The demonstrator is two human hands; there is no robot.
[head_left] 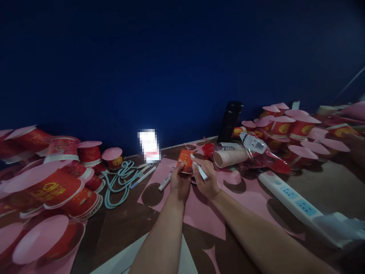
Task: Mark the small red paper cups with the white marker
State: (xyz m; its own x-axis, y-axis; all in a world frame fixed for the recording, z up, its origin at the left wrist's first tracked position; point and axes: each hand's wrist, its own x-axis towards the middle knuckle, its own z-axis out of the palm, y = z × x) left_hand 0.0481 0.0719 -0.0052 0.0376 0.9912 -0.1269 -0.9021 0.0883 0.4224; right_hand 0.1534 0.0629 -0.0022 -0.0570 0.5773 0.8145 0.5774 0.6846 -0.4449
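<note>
In the middle of the table my left hand (180, 179) grips a red paper cup (186, 160) with a golden print. My right hand (207, 178) is closed around a white marker (202, 172), its tip end close to the cup's side. Fingers of both hands cover part of the cup. Just left of my left hand lies another white marker or cap (164, 182). Sheets of pink paper (201, 217) with round holes cut out of them spread under both hands.
Red cups with pink paper discs crowd the left (61, 184) and right (281, 127). A blue cable (118, 186) lies coiled near a blurred bright screen (149, 146). Right of my hands are stacked cups (230, 156), a black bottle (230, 121) and a power strip (293, 201).
</note>
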